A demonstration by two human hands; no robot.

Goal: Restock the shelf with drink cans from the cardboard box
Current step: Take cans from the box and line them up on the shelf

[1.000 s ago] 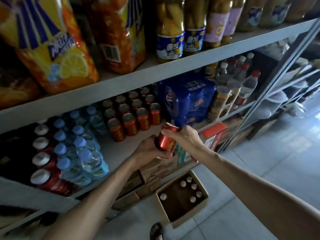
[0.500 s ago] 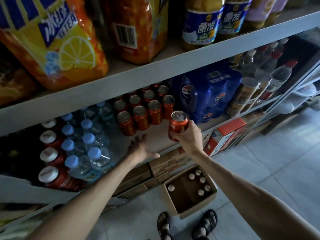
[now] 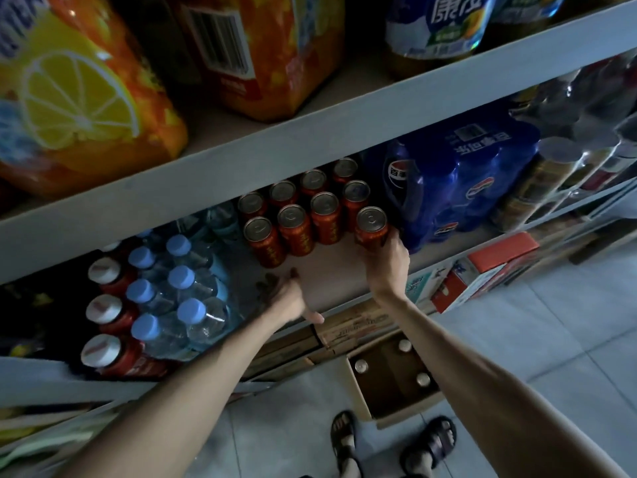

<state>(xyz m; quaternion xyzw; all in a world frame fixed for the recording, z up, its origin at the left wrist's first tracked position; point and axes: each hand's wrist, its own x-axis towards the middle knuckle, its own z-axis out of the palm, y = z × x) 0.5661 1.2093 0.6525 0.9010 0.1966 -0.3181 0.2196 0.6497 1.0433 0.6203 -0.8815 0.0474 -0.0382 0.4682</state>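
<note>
My right hand (image 3: pixel 388 262) grips a red drink can (image 3: pixel 370 225) upright on the middle shelf (image 3: pixel 331 270), at the right end of the front row of red cans (image 3: pixel 296 225), beside the blue cola pack. My left hand (image 3: pixel 287 298) rests flat on the shelf's front part with fingers spread, holding nothing. On the floor below stands the open cardboard box (image 3: pixel 362 398) with three can tops (image 3: pixel 422 379) visible inside; my right forearm covers part of it.
Blue-capped water bottles (image 3: pixel 179 288) and red-labelled bottles (image 3: pixel 107 312) fill the shelf's left. A blue cola pack (image 3: pixel 458 181) stands to the right. Orange drink packs (image 3: pixel 86 108) sit on the upper shelf. Flattened cartons (image 3: pixel 348 326) lie under the shelf. My sandalled feet (image 3: pixel 427 443) stand by the box.
My right hand carried the can from in front of the shelf onto it, beside the can rows. My left hand let go of the can and now lies flat on the shelf.
</note>
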